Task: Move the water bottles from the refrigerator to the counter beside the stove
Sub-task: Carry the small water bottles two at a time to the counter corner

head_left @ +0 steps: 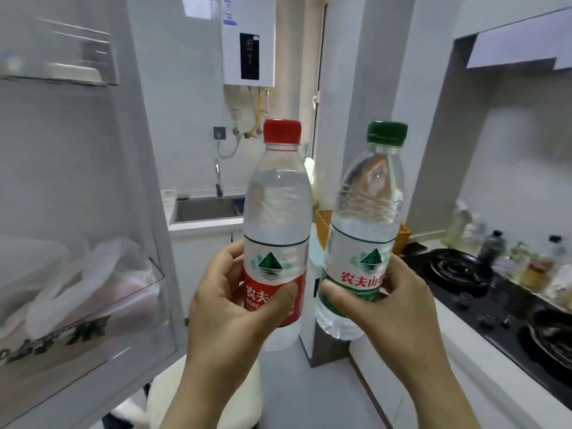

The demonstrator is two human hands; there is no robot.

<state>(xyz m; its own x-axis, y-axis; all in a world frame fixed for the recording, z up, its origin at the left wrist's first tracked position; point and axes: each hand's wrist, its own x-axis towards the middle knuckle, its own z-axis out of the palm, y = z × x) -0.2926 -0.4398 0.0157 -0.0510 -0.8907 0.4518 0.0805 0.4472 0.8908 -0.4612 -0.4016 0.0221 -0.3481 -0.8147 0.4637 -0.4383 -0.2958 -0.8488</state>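
Note:
My left hand [229,305] grips a clear water bottle with a red cap and red label [277,212], held upright in mid-air. Beside it my right hand [380,301] grips a second water bottle with a green cap and green label [368,218], tilted slightly right. The two bottles are close together but apart. The open refrigerator door [93,181] stands at the left. At the right lies the black stove [483,292], with the white counter [464,351] edge along its front.
Door shelves hold a plastic bag [93,283]. A pan [554,335] sits on the near burner, and several condiment bottles [510,252] line the wall behind the stove. A sink with a tap [207,209] is straight ahead, a water heater [249,41] above it.

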